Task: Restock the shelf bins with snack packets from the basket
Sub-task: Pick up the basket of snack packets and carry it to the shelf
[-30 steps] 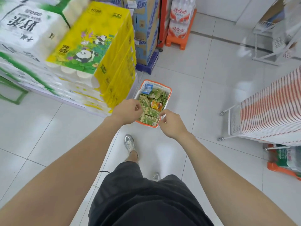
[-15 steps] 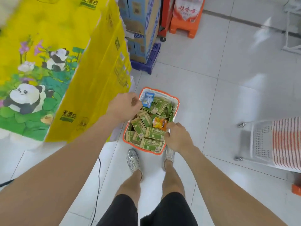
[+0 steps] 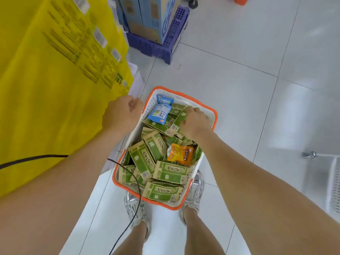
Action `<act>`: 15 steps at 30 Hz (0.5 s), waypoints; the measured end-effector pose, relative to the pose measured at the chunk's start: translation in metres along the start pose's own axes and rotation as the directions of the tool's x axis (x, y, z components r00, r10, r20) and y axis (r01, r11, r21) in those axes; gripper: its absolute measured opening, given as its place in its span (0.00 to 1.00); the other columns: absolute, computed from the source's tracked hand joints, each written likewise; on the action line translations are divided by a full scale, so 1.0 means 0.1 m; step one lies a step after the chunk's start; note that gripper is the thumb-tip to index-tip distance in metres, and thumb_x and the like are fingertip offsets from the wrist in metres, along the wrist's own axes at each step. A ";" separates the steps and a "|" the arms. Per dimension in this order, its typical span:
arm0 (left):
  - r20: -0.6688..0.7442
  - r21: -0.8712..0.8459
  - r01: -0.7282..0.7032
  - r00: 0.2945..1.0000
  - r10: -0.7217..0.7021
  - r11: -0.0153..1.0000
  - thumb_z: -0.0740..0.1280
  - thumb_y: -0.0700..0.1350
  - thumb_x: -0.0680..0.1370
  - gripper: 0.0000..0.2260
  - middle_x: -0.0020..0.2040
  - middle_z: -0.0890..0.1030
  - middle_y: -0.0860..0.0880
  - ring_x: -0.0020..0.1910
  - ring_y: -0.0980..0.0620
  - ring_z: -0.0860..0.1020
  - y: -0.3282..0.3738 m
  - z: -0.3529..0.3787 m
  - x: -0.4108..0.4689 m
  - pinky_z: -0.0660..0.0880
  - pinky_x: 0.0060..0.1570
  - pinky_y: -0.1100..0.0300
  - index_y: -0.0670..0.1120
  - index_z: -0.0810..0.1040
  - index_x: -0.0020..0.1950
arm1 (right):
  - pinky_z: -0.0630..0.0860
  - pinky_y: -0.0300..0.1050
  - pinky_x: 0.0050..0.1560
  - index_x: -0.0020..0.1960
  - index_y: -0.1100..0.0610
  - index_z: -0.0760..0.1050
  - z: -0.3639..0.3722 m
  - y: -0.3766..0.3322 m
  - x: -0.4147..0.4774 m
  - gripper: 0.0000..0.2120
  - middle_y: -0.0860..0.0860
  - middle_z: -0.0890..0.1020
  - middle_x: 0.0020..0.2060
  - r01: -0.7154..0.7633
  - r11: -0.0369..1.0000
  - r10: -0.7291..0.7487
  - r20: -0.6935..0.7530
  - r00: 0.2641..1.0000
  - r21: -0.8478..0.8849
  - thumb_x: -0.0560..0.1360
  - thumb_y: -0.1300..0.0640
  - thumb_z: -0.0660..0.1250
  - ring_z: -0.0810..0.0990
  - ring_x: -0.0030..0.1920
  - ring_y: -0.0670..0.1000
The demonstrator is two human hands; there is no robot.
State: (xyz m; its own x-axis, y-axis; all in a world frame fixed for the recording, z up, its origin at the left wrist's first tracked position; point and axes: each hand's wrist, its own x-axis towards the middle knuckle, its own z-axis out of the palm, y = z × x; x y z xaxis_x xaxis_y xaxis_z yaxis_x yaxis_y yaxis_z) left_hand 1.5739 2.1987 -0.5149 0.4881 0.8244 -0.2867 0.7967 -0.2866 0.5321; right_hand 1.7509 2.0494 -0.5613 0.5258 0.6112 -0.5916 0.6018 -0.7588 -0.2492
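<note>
your white plastic basket with an orange rim (image 3: 149, 107) sits on the white tiled floor (image 3: 239, 89) at your feet, long axis running near to far, heaped with green and tan snack packets (image 3: 143, 159). your right hand (image 3: 195, 124) is already inside at the far right, fingers curled over the edge of one packet lying aslant. your left hand (image 3: 122, 115) is curled at the far left wall; whether it grips the rim can't be told.

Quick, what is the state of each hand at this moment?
Left hand: curled at the basket rim; grip cannot be told.
Right hand: holding a green packet.
</note>
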 end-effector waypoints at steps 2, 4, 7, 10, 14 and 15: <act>-0.009 -0.001 0.025 1.000 -0.025 1.000 0.61 0.55 0.82 0.17 0.37 0.80 0.52 0.40 0.46 0.80 -0.12 0.19 0.14 0.75 0.40 0.53 0.49 0.77 0.38 | 0.73 0.63 0.69 0.79 0.56 0.61 0.14 0.04 0.35 0.30 0.57 0.69 0.74 -0.005 1.000 0.006 -0.016 1.000 0.008 0.80 0.53 0.67 0.70 0.73 0.61; -0.021 0.006 0.043 0.999 -0.043 0.999 0.62 0.54 0.82 0.16 0.39 0.82 0.50 0.41 0.46 0.81 -0.23 0.32 0.25 0.78 0.42 0.51 0.48 0.79 0.40 | 0.69 0.64 0.73 0.82 0.55 0.55 0.25 0.09 0.66 0.35 0.57 0.57 0.81 -0.005 1.000 0.005 -0.023 1.000 0.002 0.80 0.56 0.68 0.61 0.79 0.61; -0.025 0.006 0.070 0.997 -0.070 0.998 0.61 0.56 0.80 0.16 0.42 0.84 0.50 0.42 0.47 0.82 -0.35 0.44 0.36 0.81 0.46 0.49 0.47 0.82 0.44 | 0.54 0.66 0.81 0.85 0.50 0.43 0.38 0.14 1.04 0.45 0.55 0.43 0.84 -0.030 1.000 0.030 0.041 0.999 -0.005 0.78 0.61 0.68 0.45 0.84 0.60; 0.013 0.008 0.083 0.996 -0.083 0.997 0.63 0.55 0.81 0.15 0.42 0.84 0.51 0.43 0.47 0.82 -0.40 0.50 0.40 0.81 0.47 0.47 0.47 0.83 0.47 | 0.47 0.68 0.81 0.84 0.50 0.43 0.44 0.14 1.22 0.47 0.56 0.52 0.83 -0.067 0.997 0.063 0.087 0.994 0.045 0.75 0.61 0.69 0.46 0.83 0.60; 0.048 0.013 0.110 0.993 -0.111 0.994 0.64 0.53 0.81 0.13 0.42 0.84 0.51 0.43 0.47 0.82 -0.35 0.49 0.41 0.82 0.47 0.46 0.47 0.83 0.46 | 0.62 0.63 0.76 0.75 0.49 0.63 0.42 0.06 1.04 0.34 0.55 0.71 0.64 -0.004 1.000 0.007 -0.231 0.973 0.015 0.72 0.51 0.71 0.70 0.68 0.60; 0.050 0.018 0.113 0.992 -0.114 0.993 0.63 0.54 0.81 0.14 0.41 0.84 0.50 0.42 0.46 0.82 -0.32 0.47 0.40 0.82 0.46 0.46 0.47 0.82 0.45 | 0.67 0.61 0.70 0.71 0.49 0.66 0.41 0.00 0.94 0.29 0.54 0.74 0.59 0.015 1.000 -0.021 -0.308 0.951 -0.023 0.72 0.50 0.68 0.73 0.62 0.59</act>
State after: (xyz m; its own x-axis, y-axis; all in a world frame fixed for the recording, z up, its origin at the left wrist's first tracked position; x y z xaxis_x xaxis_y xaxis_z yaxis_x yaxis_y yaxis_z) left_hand 1.5849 2.2181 -0.5807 0.4112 0.8264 -0.3847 0.8530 -0.2000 0.4821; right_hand 1.7757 2.0974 -0.6482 0.6726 0.6668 -0.3210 0.6231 -0.7443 -0.2403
